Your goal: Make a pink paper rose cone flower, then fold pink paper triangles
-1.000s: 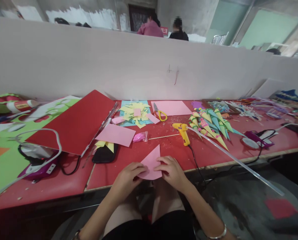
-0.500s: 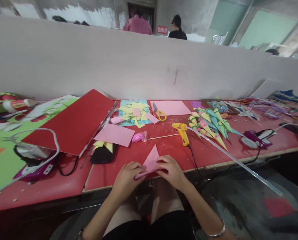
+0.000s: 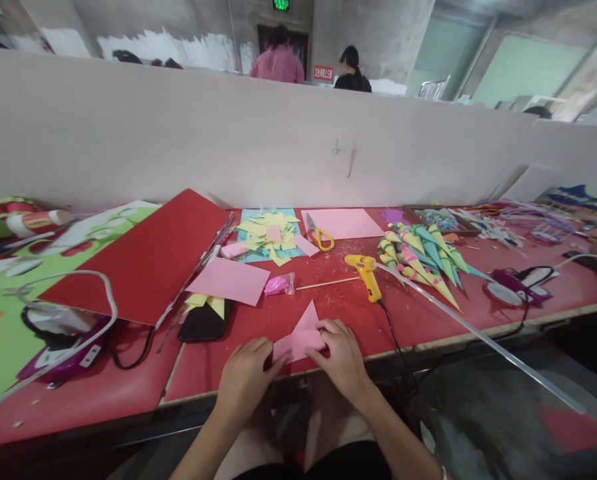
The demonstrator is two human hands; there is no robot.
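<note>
A pink paper (image 3: 303,339) with a folded band across its lower part and a pointed top lies at the table's front edge. My left hand (image 3: 251,373) pinches its left end, thumb on the band. On the right end, my right hand (image 3: 338,350) grips the paper between thumb and fingers. Behind it lie a pink paper sheet (image 3: 231,280), a pink packet (image 3: 278,285), a thin stick (image 3: 325,283) and a yellow glue gun (image 3: 365,275) with a long clear glue stick. Yellow-handled scissors (image 3: 322,237) rest farther back.
Paper cones (image 3: 423,257) are heaped at the right. A black phone (image 3: 203,323) and a red board (image 3: 143,257) lie left. Purple power strips (image 3: 73,350) with cables sit on both sides. A white partition (image 3: 228,140) stands behind; people are beyond it.
The lower part of the pink paper now shows as a wide, flat band instead of a narrow edge. Both hands still hold its ends. The camera view has tilted up slightly.
</note>
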